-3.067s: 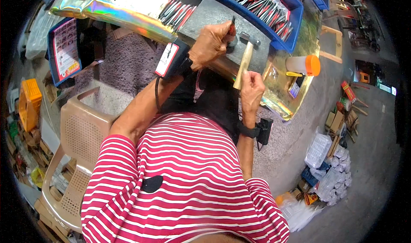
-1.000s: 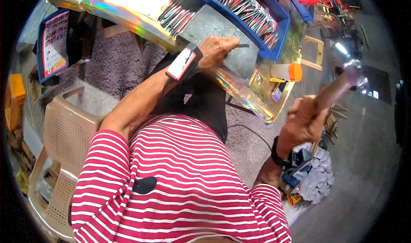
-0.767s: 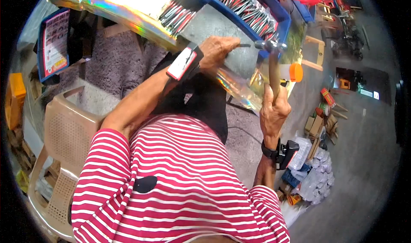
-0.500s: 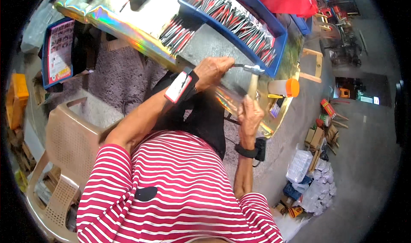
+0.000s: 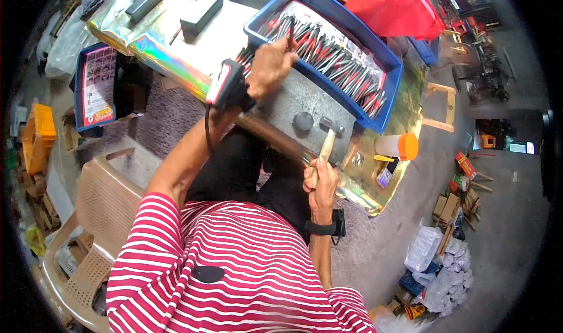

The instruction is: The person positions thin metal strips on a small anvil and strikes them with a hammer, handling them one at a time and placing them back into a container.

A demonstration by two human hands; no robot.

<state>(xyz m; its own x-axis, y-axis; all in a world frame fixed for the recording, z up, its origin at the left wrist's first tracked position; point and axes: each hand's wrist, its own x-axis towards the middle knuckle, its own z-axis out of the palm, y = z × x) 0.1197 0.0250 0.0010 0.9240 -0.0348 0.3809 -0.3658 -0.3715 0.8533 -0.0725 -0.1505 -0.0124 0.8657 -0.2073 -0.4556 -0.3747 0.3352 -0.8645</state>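
My right hand (image 5: 321,183) is closed round the pale wooden handle (image 5: 326,148) of a hammer, whose dark metal head (image 5: 332,125) is low over a grey metal plate (image 5: 275,107). A round dark piece (image 5: 303,121) sits on the plate beside it. My left hand (image 5: 271,68) is at the near left rim of a blue tray (image 5: 352,107), fingers pinched at the base of a thin dark stick (image 5: 291,31). Many slim red, black and silver sticks (image 5: 334,54) fill the tray. More lie beside it, partly behind my left hand.
Black boxes (image 5: 202,16) stand on the shiny table at the far left. A jar with an orange lid (image 5: 407,147) stands at the table's right end, and a red cloth (image 5: 393,7) lies behind the tray. A plastic chair (image 5: 111,198) is at my left.
My left hand has moved away from the hammer head, up and left to the tray's edge. My right hand has drawn slightly down and left with the hammer. The view has shifted a little.
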